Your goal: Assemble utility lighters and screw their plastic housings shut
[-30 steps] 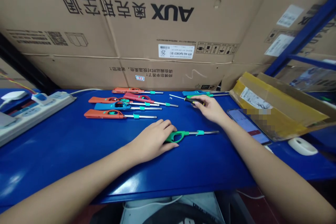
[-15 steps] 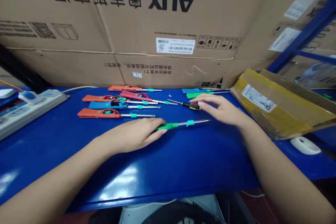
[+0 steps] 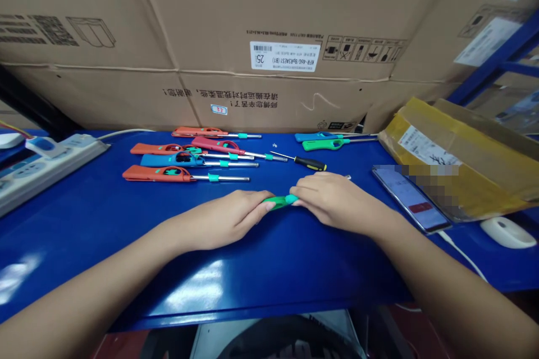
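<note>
A green long-nosed lighter (image 3: 277, 202) is held between my two hands above the blue table. My left hand (image 3: 227, 217) is closed around its handle. My right hand (image 3: 337, 200) grips the front part near the teal sleeve, its fingers covering most of the metal tube, whose tip shows past the knuckles. Just beyond my right hand lies a black and yellow screwdriver (image 3: 310, 164), pointing left. Farther left, several orange, red and blue lighters (image 3: 158, 174) lie in a group, their tubes pointing right.
A blue lighter (image 3: 315, 136) and another green lighter (image 3: 323, 145) lie at the back right beside an open, yellow-taped carton (image 3: 421, 146). A phone (image 3: 410, 199) on a cable and a white mouse (image 3: 508, 233) are at right. A white power strip (image 3: 50, 171) stands left; a large cardboard box (image 3: 210, 39) lines the back.
My right hand has come down from beside the screwdriver onto the front of the green lighter. The phone at right has come into sight. My left hand keeps its hold.
</note>
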`<state>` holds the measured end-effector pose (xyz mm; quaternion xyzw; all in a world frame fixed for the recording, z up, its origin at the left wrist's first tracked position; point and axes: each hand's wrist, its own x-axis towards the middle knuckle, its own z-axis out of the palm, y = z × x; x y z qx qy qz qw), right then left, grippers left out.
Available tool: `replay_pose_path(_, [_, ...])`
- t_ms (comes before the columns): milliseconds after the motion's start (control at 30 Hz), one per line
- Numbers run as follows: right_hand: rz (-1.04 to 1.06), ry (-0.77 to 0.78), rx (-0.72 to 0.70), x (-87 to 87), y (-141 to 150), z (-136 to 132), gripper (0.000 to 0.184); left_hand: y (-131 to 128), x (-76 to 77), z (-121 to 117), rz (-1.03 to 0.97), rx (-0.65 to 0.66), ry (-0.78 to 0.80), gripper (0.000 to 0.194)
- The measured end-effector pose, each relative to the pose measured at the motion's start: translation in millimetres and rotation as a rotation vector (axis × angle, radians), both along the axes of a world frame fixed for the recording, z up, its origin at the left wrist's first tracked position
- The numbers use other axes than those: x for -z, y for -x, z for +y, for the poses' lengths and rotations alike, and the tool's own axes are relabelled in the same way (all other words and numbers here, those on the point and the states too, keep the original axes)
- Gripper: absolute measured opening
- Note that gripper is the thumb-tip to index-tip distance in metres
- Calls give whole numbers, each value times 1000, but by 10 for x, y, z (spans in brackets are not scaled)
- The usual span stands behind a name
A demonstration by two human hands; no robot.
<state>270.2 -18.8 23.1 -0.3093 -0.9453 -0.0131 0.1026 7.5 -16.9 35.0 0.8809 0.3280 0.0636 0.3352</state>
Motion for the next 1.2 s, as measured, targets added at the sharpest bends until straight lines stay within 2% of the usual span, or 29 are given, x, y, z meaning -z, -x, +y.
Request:
replay_pose_path(100, [-12,-24,-24,28,56,-42,24,-11,11,-13,-11,5,53,40])
replay_pose_path(233, [-33,34,-11,23,77,-41,23,1,26,-1,-14,-5,105,43])
replay_pose_path(500, [-146,107,25,-45,151,-136,18,-27,129,-30,24,-13,48,31])
replay_pose_path(867, [-178,162,54,96,219,-135,16,-64,240,-81,109,-53,-20,32])
replay_pose_path(1200, [-127,279,109,135,262,-137,20,-73,303,-129,174,-77,-96,37])
